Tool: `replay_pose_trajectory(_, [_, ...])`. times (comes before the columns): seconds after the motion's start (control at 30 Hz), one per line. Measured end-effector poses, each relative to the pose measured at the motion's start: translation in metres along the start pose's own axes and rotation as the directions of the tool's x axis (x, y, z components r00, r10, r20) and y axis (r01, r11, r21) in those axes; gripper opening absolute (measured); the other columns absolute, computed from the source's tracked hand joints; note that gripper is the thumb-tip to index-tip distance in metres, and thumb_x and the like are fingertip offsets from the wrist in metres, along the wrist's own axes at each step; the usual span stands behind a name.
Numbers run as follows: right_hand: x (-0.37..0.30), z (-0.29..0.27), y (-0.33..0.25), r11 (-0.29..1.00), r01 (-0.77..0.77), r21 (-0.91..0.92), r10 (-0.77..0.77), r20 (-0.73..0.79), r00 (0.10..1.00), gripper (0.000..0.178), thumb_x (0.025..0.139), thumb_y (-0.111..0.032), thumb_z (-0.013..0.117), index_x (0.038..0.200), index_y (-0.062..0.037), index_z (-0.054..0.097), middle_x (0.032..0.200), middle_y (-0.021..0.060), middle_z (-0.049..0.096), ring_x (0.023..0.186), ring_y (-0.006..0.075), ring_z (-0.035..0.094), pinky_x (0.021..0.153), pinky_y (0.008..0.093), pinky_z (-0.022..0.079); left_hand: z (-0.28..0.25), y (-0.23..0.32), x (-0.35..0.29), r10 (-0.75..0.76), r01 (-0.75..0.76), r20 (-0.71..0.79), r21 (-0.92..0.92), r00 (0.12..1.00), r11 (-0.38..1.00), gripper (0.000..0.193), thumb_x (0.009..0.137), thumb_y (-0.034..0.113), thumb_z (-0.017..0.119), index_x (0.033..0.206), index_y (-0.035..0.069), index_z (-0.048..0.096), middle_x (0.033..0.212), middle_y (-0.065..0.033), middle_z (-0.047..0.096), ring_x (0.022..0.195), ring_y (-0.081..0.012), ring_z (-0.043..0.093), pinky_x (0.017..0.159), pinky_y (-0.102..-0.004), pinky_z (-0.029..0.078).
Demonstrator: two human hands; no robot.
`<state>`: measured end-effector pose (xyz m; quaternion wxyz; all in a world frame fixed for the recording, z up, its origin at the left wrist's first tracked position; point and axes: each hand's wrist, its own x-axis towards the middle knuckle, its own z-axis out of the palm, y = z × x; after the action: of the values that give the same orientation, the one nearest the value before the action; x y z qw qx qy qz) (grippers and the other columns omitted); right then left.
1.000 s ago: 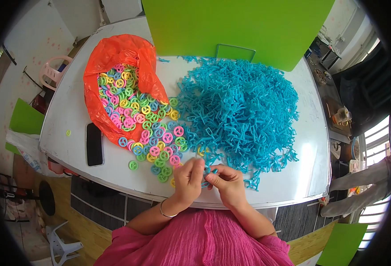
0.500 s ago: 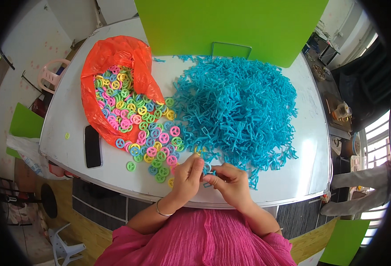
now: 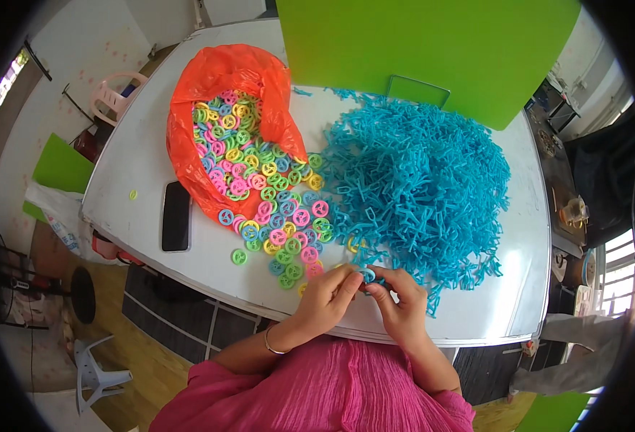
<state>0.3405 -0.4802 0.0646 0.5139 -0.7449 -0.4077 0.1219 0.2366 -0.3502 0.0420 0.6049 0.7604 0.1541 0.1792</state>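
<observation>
Close to the table's front edge, my left hand (image 3: 330, 295) pinches a small light-blue plastic wheel (image 3: 367, 275) between thumb and fingers. My right hand (image 3: 401, 299) meets it from the other side, its fingers closed on a small teal forked plastic piece that mostly hides behind the fingertips. Wheel and piece touch; how far they are joined I cannot tell. Beyond my hands rises a big heap of teal forked pieces (image 3: 418, 173). To the left, loose pink, yellow, green and blue wheels (image 3: 284, 255) spill from an open red plastic bag (image 3: 185, 155) full of them.
A black phone (image 3: 176, 217) lies on the white table (image 3: 127, 230) left of the bag. A bright green panel (image 3: 433, 50) with a wire handle stands along the far side. A pale blue plastic stool (image 3: 98, 374) is on the floor at the lower left.
The view has swung, so the table contents sit further right and my hands with them. My fingertips have come closer together around the wheel, covering more of the teal piece.
</observation>
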Motion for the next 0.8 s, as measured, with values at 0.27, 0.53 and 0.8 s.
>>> replay_pose_trajectory(0.27, [0.000,0.017,0.000,0.742,-0.432,0.512,0.343,0.263,0.902,0.031,0.096,-0.013,0.053,0.124,0.0020,0.053,0.084,0.0056,0.063,0.076,0.0117,0.059,0.069,0.0249,0.048,-0.019,-0.003,-0.014,-0.164,0.142,-0.035,-0.343,0.986,0.928,0.037,0.103,0.027,0.037,0.111,-0.002,0.059,0.082,-0.0036,0.063,0.069,-0.0086,0.055,0.064,-0.0235,0.045])
replay_pose_trajectory(0.53, [0.001,0.024,0.002,0.699,-0.441,0.562,0.320,0.305,0.897,0.032,0.095,-0.010,0.054,0.125,0.0022,0.053,0.088,0.0063,0.064,0.079,0.0115,0.061,0.071,0.0252,0.049,-0.015,-0.007,-0.014,-0.144,0.111,-0.117,-0.256,0.983,0.960,0.027,0.100,0.022,0.044,0.099,0.000,0.060,0.073,-0.0026,0.059,0.065,-0.0075,0.053,0.057,-0.0238,0.042])
replay_pose_trajectory(0.8, [-0.012,0.034,0.009,0.735,-0.313,0.602,0.273,0.160,0.949,0.028,0.090,-0.007,0.062,0.115,0.0047,0.059,0.097,0.0092,0.068,0.087,0.0126,0.065,0.075,0.0250,0.051,-0.001,-0.012,-0.012,0.079,-0.082,-0.248,0.001,0.966,0.997,0.022,0.097,0.015,0.050,0.080,0.002,0.053,0.060,-0.0070,0.048,0.049,-0.0142,0.045,0.047,-0.0298,0.034])
